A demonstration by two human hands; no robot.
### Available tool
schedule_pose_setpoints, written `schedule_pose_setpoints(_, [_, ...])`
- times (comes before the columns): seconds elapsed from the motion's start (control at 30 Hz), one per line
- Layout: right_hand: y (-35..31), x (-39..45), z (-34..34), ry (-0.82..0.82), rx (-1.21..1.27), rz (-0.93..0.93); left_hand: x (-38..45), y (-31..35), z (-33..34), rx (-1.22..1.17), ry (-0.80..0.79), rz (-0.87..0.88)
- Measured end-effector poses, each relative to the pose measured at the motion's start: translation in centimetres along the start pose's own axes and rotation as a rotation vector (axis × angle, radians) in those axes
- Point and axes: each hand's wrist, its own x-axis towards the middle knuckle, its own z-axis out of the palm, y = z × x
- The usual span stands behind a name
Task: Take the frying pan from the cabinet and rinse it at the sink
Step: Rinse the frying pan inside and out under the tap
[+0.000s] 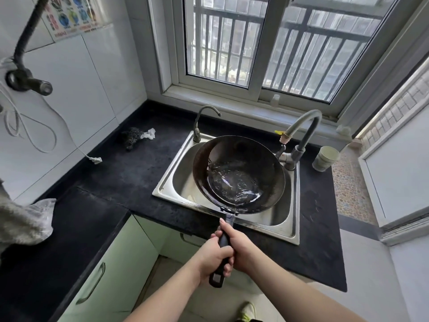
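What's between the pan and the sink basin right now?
Nothing visible. Both hands, left and right, grip the handle, and the pan is held over the sink with water in it. The faucet stands behind.

Black countertop (120,177), white tiled wall (76,94), barred window (274,43) daylit, pale green cabinets (111,266).

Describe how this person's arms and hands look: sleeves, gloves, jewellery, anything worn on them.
Both forearms are bare for as far as the frame shows them; no sleeve edge comes into view. The left hand and right hand wear no gloves. No ring, watch, bracelet or bandage shows on the fingers or wrists, and the visible nails look short and unpainted. No markings are visible on either arm.
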Motion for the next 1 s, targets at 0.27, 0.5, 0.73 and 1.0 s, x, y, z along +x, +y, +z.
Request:
schedule_pose_setpoints(0.27, [1.8, 0.4, 1.2, -0.104, 0.1, -0.023, -1.3, -0.5, -1.0, 0.172, 0.092, 0.032])
schedule_pose_setpoints(0.5, [1.7, -0.3, 2.9, -0.145, 0.234, 0.062, -1.9, -0.3, -1.8, 0.309, 0.135, 0.067])
schedule_pose_setpoints(0.73, [1.9, -0.4, 3.1, -0.137, 0.185, 0.025, -2.0, -0.2, -2.0, 0.422, 0.153, 0.096])
schedule_pose_setpoints(1.0, [0.7, -1.0, 3.1, -0.058, -0.034, -0.087, -1.8, -0.3, -1.0, 0.27, 0.158, 0.147])
